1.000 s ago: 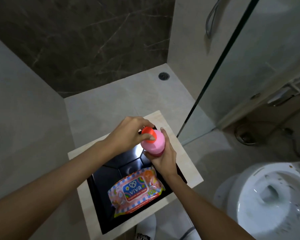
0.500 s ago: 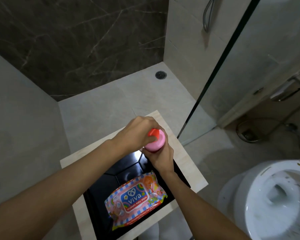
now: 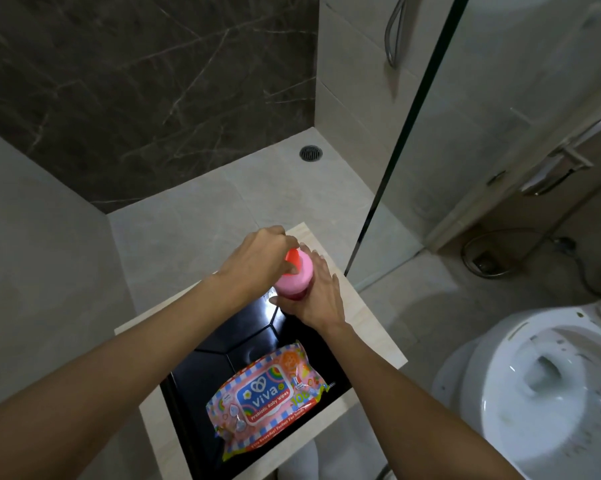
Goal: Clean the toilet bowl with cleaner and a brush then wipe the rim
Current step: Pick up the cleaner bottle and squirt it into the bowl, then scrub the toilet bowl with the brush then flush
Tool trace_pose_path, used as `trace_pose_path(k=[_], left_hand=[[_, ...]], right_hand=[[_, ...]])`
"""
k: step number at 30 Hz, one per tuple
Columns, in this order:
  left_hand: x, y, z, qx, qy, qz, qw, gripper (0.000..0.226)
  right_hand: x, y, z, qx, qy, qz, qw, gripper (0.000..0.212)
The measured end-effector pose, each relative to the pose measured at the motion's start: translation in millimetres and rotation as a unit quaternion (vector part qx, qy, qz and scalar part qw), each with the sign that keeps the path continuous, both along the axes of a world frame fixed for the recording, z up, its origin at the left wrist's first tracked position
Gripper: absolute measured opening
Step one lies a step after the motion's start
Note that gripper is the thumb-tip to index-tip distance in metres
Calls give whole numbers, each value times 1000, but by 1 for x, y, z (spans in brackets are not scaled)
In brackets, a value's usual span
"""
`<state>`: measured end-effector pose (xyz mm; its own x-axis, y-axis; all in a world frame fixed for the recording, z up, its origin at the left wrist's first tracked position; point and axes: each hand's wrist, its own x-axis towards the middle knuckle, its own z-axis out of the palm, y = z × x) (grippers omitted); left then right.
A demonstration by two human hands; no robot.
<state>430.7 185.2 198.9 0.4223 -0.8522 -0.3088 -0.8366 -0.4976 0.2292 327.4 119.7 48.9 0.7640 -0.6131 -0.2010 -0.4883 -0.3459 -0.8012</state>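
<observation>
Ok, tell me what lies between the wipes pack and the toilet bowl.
In the head view: the right forearm, the stand's pale rim, then floor.

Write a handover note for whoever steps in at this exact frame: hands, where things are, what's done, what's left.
Left hand: fingers curled on the orange cap of the pink bottle.
Right hand: grips the bottle's body, holding it upright above the black tray.
Wipes pack: lies in the tray, unopened as far as visible.
Toilet: lower right, lid up, bowl speckled with dirt.
Brush: not in view.
Done: bottle picked up; the cap is on it.
Left: get the cap off, pour cleaner in the bowl, scrub, wipe the rim.
</observation>
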Motion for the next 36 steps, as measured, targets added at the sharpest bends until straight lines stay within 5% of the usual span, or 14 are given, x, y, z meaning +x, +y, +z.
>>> trace_pose_path(k=[13, 19, 27, 36], left_hand=[[-7, -2, -3, 31, -27, -27, 999, 30], [-21, -12, 8, 22, -25, -4, 999, 57], [-69, -57, 7, 80, 0, -51, 995, 51], [-188, -130, 25, 97, -56, -147, 983, 63]], right_hand=[[-15, -11, 11, -51, 91, 66, 992, 111], [-47, -24, 24, -87, 208, 119, 967, 95], [-155, -76, 78, -123, 315, 26, 941, 64], [-300, -132, 135, -104, 354, -111, 923, 62]])
